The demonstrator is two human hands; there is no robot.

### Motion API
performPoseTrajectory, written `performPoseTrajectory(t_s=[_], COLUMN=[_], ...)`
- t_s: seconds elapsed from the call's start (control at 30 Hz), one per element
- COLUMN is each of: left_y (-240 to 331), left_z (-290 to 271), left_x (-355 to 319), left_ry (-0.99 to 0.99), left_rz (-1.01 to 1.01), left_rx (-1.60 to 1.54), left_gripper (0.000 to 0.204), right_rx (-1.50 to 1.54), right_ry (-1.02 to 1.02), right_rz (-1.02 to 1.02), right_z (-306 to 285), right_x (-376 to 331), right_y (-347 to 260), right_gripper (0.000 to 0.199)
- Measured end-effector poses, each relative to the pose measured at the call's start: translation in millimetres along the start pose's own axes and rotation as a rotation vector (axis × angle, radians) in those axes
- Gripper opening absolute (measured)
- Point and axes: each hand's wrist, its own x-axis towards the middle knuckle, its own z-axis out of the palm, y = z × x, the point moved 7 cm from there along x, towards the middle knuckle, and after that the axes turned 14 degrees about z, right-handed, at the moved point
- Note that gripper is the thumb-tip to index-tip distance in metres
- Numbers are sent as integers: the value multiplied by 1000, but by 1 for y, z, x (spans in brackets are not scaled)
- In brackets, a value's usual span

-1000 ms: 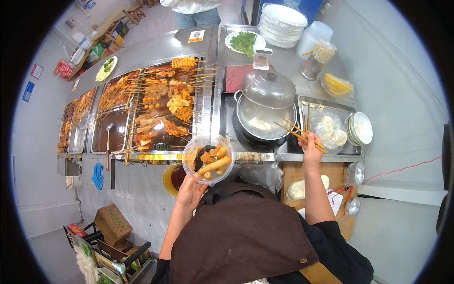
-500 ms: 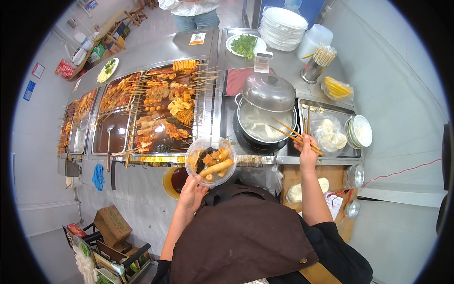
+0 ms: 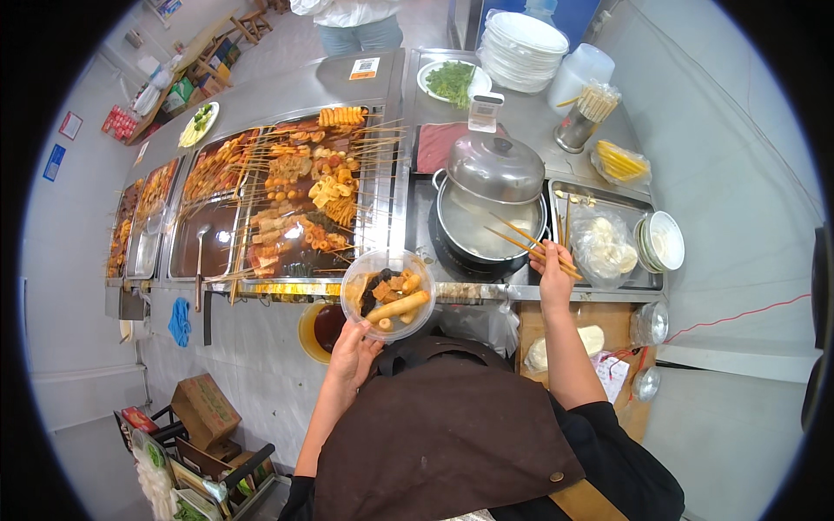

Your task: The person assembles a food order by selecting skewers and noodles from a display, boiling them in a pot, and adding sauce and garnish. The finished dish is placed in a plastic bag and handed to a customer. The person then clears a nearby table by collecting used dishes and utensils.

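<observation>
Brown wooden chopsticks (image 3: 512,241) are sitting in the right hand (image 3: 554,267), whose fingers are gripping them narrowly by their near right ends. The tips are pointing to the far left, hanging over the mouth of a metal pot (image 3: 445,217); whether they are touching the cloudy pale liquid (image 3: 473,233) inside is not showing clearly. A domed metal lid (image 3: 495,169) is covering the far part of the pot, leaving the near part open. To the left, the left hand (image 3: 352,354) is holding a clear plastic bowl (image 3: 349,291), its fingers curling against the near left side. The bowl is hovering at the near edge of the tabletop (image 3: 295,87), left of the pot, and is carrying dark, brown and long tan pieces of food (image 3: 398,307). Farther left, skewered food (image 3: 334,191) is lying in rows, thin sticks poking out on both sides, and a long-handled ladle (image 3: 199,260) is lying just beyond it. On the right, a clear bag of pale lumps (image 3: 604,247) is resting in a shallow metal tray (image 3: 647,278), near stacked bowls (image 3: 665,239). At the far side, green leaves (image 3: 450,80) are covering a plate (image 3: 480,82), while a person (image 3: 360,36) in blue jeans is standing beyond the tabletop.
</observation>
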Motion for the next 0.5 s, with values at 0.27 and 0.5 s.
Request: performPoseTrajectory(t_s=[0.27, 0.5], left_y=[-1, -4], left_z=[-4, 1], left_x=[0, 2], left_ry=[2, -11], left_rz=[4, -3], left_rx=[-8, -8], left_gripper=[51, 51], right_rx=[-9, -37], right_ry=[26, 106], right_rz=[-22, -110], right_z=[-5, 15], right_x=[4, 35], right_y=[0, -2], right_gripper=[33, 33])
